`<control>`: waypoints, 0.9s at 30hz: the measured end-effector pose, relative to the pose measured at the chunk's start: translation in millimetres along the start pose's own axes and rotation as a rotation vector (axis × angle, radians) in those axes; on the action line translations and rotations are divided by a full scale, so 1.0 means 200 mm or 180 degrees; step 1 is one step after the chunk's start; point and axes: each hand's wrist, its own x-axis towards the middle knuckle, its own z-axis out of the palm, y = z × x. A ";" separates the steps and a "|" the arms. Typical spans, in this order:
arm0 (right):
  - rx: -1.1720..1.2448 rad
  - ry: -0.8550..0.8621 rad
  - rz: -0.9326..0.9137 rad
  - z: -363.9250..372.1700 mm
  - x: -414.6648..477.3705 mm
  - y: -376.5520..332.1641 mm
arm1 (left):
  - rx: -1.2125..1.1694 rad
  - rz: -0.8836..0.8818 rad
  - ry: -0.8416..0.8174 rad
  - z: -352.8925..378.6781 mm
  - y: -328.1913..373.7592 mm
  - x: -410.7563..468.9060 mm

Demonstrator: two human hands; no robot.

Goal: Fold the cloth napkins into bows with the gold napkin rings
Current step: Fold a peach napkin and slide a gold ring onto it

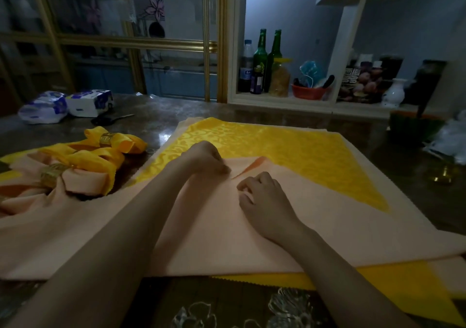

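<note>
A peach napkin (pixel 252 231) lies folded over a yellow patterned napkin (pixel 290 151) on a stack of cloths in the middle of the table. My left hand (pixel 205 158) pinches the peach napkin's folded corner, fingers curled. My right hand (pixel 262 196) pinches the same cloth just to the right, beside a small raised crease. At the left lie finished bows: a yellow bow (pixel 118 143) in a gold ring (pixel 106 139) and a peach bow (pixel 83 181) in a gold ring (pixel 51 176). A loose gold ring (pixel 442 176) sits at the far right.
Two tissue packs (pixel 65 105) and a dark utensil (pixel 111 119) lie at the back left of the dark table (pixel 156 115). A shelf (pixel 282 98) behind holds bottles, a red bowl and a white vase. A green bowl (pixel 413 125) and plastic wrap sit at the right.
</note>
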 end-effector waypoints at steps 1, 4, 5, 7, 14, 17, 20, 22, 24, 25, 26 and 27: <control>0.0015 -0.0006 -0.0010 0.00 0.00 0.00 | 0.0003 -0.0002 0.0052 0.01 0.00 0.00; 0.0049 -0.0011 0.0041 0.00 0.00 0.02 | -0.0068 -0.0123 0.0178 0.04 0.01 0.01; 0.0092 0.0006 0.0074 0.00 0.01 0.02 | -0.0002 -0.0107 0.0168 0.04 0.02 0.02; 0.0252 -0.0009 0.0144 0.01 0.02 0.02 | 0.0106 0.0014 0.0196 0.04 0.03 0.03; 0.0266 -0.0272 0.0197 -0.04 0.02 -0.01 | 0.0388 0.0568 0.0917 0.14 -0.04 0.05; 0.0219 -0.0210 0.0186 -0.10 0.13 -0.05 | 0.0455 0.0760 0.0977 0.15 -0.05 0.07; -0.0300 0.0149 0.0147 -0.08 0.31 -0.06 | 0.0422 0.0786 0.1023 0.15 -0.06 0.07; -0.0624 0.0298 0.0238 -0.05 0.42 -0.05 | 0.0357 0.0770 0.1026 0.16 -0.06 0.07; -0.1006 0.0235 0.0268 -0.01 0.50 -0.02 | 0.0394 0.0785 0.1049 0.16 -0.05 0.06; -0.1018 0.0221 0.0312 0.02 0.52 0.01 | 0.0441 0.0785 0.1032 0.16 -0.04 0.06; -0.0875 0.0260 0.0368 0.04 0.53 0.02 | 0.0490 0.0793 0.1029 0.16 -0.04 0.06; -0.0679 0.0353 0.0390 0.06 0.53 0.04 | 0.0499 0.0786 0.1035 0.16 -0.06 0.07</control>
